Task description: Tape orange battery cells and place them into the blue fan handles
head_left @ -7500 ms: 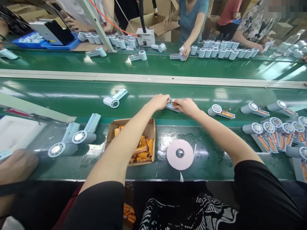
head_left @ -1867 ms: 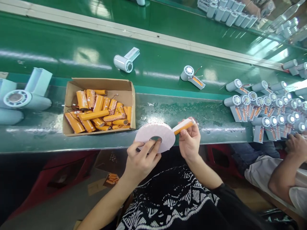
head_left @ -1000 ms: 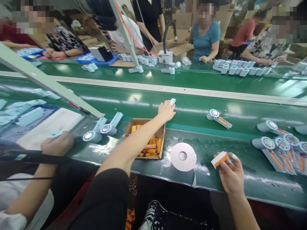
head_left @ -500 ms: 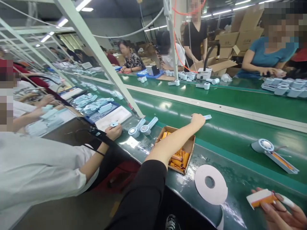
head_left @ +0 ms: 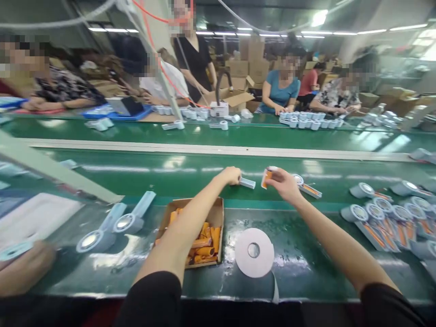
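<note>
Left hand (head_left: 232,176) is closed around the round part of one fan body (head_left: 248,183), in the centre of the frame over the green belt (head_left: 190,177). Its handle points to the right, toward the other hand, probably so the handle is easy to reach. Whether it rests on the belt, I cannot tell. Right hand (head_left: 285,185) grips an orange battery (head_left: 267,178) between thumb and fingers, near its side, so most of the front part seems to be free.

On the bench (head_left: 303,259), the carton (head_left: 221,234) of batteries (head_left: 205,251) is below the left forearm, and beside it lies a roll of white tape (head_left: 242,254), flat, with the loose end at the front edge, perhaps for easy picking. Two fan bodies (head_left: 127,223) are at left, handles turned away. At the right side, many filled fans (head_left: 374,211) stand close together, it seems for saving space.
</note>
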### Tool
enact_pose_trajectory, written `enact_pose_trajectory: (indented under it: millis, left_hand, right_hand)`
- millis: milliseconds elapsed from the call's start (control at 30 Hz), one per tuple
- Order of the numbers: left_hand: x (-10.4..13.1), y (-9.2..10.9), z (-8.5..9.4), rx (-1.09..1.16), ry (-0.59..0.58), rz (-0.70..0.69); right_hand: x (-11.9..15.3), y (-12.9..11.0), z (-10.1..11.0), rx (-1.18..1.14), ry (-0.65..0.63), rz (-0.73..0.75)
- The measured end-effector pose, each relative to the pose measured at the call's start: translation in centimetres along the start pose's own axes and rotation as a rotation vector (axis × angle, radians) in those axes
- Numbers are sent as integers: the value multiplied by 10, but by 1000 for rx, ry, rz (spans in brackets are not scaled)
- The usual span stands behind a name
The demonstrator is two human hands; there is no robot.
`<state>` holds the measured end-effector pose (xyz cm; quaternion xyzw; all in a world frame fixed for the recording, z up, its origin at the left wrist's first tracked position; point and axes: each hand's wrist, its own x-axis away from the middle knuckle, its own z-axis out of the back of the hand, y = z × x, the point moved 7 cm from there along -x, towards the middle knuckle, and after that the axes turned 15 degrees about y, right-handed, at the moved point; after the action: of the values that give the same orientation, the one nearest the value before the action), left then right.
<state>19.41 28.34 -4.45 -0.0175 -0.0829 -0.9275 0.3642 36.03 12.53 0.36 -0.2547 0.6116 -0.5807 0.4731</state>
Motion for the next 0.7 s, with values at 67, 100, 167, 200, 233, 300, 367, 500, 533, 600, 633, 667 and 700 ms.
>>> enact_pose_trajectory:
  millis: [67,100,167,200,233,300,367,500,533,600,633,667,700]
  left_hand:
    - [-3,-7,-1,57,-6,-19]
    - [-4,-10,-1,87,-1,-23]
    - [-5,-15,-1,141,17,-24]
    - [-5,-17,-1,163,27,-21]
    - [-6,-18,-1,180,36,-16]
    - [-7,-19,-3,200,49,-7]
    - [-8,-18,-5,205,57,0]
    - [-11,-10,-7,200,74,-2]
    - [-12,-8,-8,199,77,-3]
    - [-14,-5,-9,200,83,-2]
    - [-15,-4,-9,202,85,-1]
    - [-16,-2,-9,204,87,0]
    - [-17,-1,-9,205,89,1]
  right_hand:
    - [-10,12,-11,65,-7,2]
    - [-13,18,-16,96,-14,6]
    - [-17,29,-26,147,-35,20]
    - [-19,33,-30,170,-47,29]
    - [-21,37,-34,193,-59,39]
    - [-25,43,-39,240,-82,62]
    - [-27,46,-43,288,-105,89]
    - [-27,47,-47,383,-157,157]
    - [-27,47,-47,407,-168,176]
    - [-27,49,-48,460,-187,211]
    - [-27,50,-49,489,-198,227]
    - [-27,51,-49,519,-213,243]
    - [-27,53,-50,551,-231,259]
